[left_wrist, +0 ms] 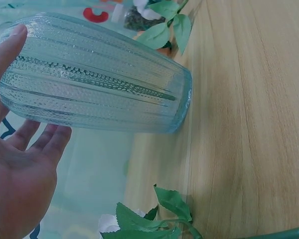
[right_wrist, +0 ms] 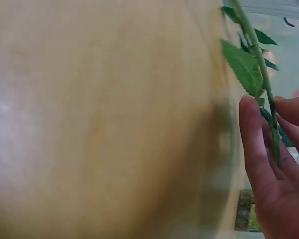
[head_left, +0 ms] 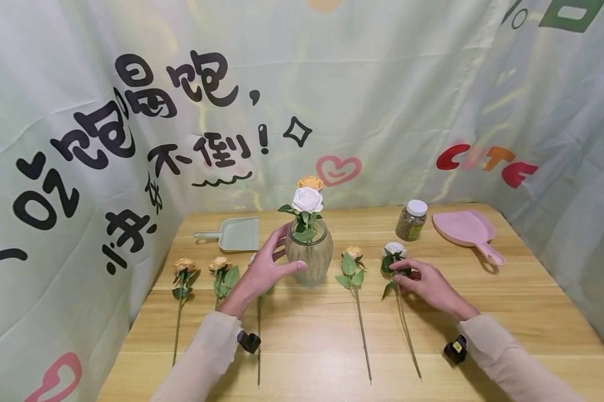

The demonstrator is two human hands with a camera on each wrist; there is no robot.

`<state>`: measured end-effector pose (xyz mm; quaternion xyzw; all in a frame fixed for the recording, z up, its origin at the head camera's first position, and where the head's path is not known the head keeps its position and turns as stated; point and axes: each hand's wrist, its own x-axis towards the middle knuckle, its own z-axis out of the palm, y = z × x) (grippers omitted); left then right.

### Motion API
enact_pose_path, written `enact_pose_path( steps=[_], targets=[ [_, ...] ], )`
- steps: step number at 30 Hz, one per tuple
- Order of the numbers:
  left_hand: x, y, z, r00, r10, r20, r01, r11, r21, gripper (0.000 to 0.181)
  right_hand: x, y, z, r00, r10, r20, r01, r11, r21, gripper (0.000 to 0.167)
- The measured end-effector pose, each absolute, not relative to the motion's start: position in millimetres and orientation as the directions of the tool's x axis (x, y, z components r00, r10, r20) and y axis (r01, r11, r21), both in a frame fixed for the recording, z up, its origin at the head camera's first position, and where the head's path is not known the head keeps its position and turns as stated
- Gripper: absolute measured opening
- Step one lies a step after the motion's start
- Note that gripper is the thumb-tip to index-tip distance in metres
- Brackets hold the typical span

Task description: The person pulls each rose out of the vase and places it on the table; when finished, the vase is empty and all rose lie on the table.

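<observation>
Left hand [head_left: 267, 271] grips the ribbed glass vase [head_left: 312, 261]; right hand [head_left: 429, 285] pinches the white rose [head_left: 394, 249] by its stem [right_wrist: 259, 54], right of the vase. A firm pinch clear of the leaves [right_wrist: 244, 67], vase braced, should serve best.

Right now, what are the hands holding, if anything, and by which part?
Left hand: the glass vase, round its upper body below the rim. Right hand: a white rose, by its leafy upper stem.
</observation>
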<state>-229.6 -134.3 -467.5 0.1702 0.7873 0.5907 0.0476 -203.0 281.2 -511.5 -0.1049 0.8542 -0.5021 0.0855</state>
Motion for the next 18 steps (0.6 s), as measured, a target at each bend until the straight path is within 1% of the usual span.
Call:
enact_pose_path(
  steps=[5, 10, 13, 18],
  targets=[
    [-228.6, -135.4, -466.4, -0.938, 0.323, 0.126, 0.214, 0.251, 0.944, 0.1, -203.5, 276.4, -517.6, -0.962, -0.267, -0.061, -0.099, 0.544, -0.833, 0.032],
    [-228.7, -135.6, -466.6, -0.939, 0.32, 0.126, 0.212, 0.251, 0.944, 0.097, -202.1, 273.2, -516.8, -0.965, -0.261, 0.0, -0.155, 0.574, -0.804, 0.029],
    [-229.2, -135.3, -466.9, -0.937, 0.325, 0.132, 0.219, 0.25, 0.943, 0.095, -200.5, 274.2, -513.4, -0.966, -0.255, 0.034, -0.185, 0.596, -0.781, 0.03],
    [-229.6, -135.0, -467.2, -0.936, 0.325, 0.136, 0.224, 0.251, 0.942, 0.094, -200.5, 281.5, -497.4, -0.975, -0.213, 0.058, -0.185, 0.647, -0.74, 0.034]
  ],
)
